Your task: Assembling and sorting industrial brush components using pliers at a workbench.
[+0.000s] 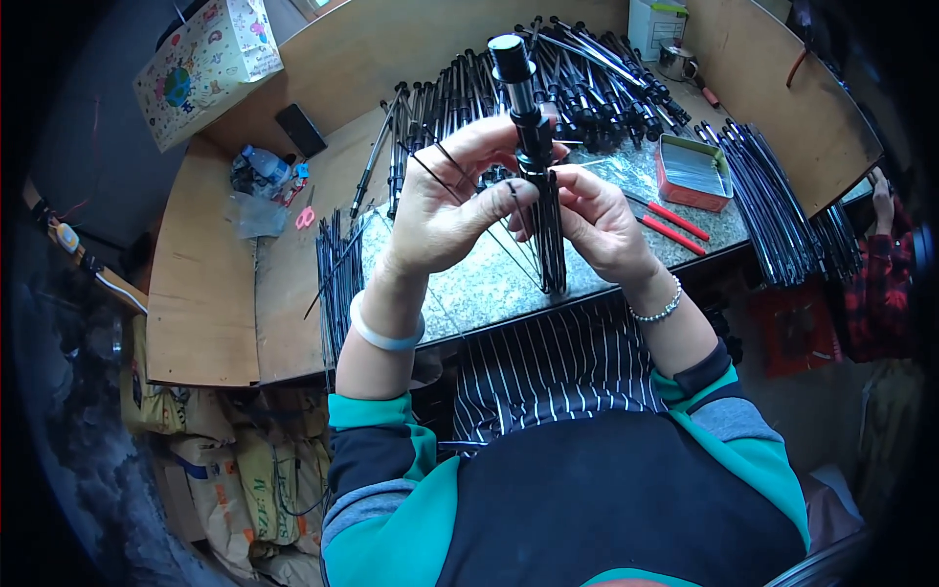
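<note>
An umbrella frame stands upright in front of me over the table's near edge, its black and silver shaft on top and folded black ribs hanging below. My left hand is closed around its middle from the left, thumb pressed against the black collar. A few thin ribs stick out loose by that hand's fingers and palm. From the right, my right hand has thumb and fingers pinched at the ribs just under the collar. What exactly its fingertips grip is partly hidden.
Many umbrella frames are heaped at the back. Rib bundles lie at the left and right. Red-handled pliers rest beside a tin. A phone, bottle and pink scissors are left. Another person's hand shows at far right.
</note>
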Available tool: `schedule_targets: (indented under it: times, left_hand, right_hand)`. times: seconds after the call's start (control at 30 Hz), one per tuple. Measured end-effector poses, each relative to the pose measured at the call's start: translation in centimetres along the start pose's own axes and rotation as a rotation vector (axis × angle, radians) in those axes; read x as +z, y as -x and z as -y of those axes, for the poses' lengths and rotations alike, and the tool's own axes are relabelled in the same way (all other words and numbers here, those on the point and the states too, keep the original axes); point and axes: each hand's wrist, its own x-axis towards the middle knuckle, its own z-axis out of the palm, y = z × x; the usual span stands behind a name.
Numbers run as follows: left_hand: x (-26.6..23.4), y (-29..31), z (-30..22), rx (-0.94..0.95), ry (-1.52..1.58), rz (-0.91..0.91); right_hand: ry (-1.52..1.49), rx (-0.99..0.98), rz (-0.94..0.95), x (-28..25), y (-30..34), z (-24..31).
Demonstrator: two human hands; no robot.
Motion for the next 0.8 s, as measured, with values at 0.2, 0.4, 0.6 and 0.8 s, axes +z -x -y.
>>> schedule_targets:
  times: [0.2, 0.4, 0.6, 0.8]
  left_hand:
    - [0.3, -0.7, 0.5, 0.116, -0.117, -0.043]
    - [0.4, -0.5, 0.9, 0.245, -0.240, -0.041]
    - [1.2, -0.5, 1.3, 0.281, -0.288, -0.147]
    - [2.3, 0.0, 0.8, 0.180, -0.253, -0.156]
  right_hand:
    - [0.031, -0.270, -0.195, 1.3, 1.2, -1.5]
    - [0.174, -0.139, -0.143, 0.8, 1.3, -0.8]
    - [0.322, -0.131, -0.247, 1.6, 1.9, -1.0]
    - [0.383, -0.182, -0.411, 2.3, 1.4, -1.3]
